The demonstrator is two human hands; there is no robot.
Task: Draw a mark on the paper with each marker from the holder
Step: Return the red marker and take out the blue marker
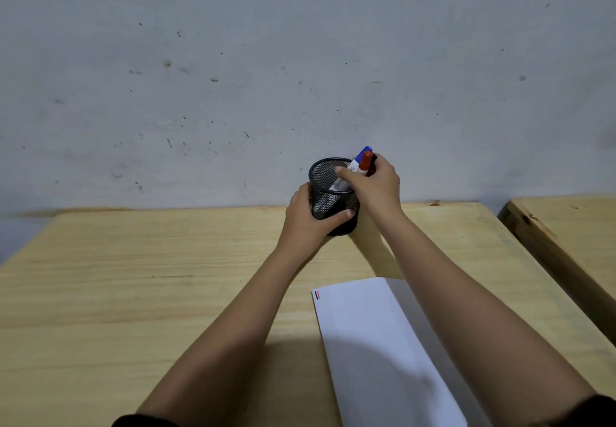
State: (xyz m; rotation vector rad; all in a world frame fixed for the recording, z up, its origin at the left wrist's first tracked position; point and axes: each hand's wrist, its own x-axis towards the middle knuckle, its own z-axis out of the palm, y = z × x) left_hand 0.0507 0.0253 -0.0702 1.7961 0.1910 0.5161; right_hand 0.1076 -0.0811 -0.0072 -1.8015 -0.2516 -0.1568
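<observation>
A black mesh holder (328,176) stands near the far edge of the wooden table, tilted a little. My left hand (305,218) wraps around its lower wall. My right hand (375,183) is at the holder's right rim, fingers closed around markers that lean out of it: a red-capped marker (366,161), a blue-capped marker (363,152) behind it, and a dark one mostly hidden by the fingers. A white sheet of paper (376,343) lies nearer to me under my right forearm, with short black, blue and red marks (317,295) in its top left corner.
The light wooden table (133,293) runs up to a scuffed grey wall (266,76). A second wooden table (573,226) stands to the right across a narrow gap.
</observation>
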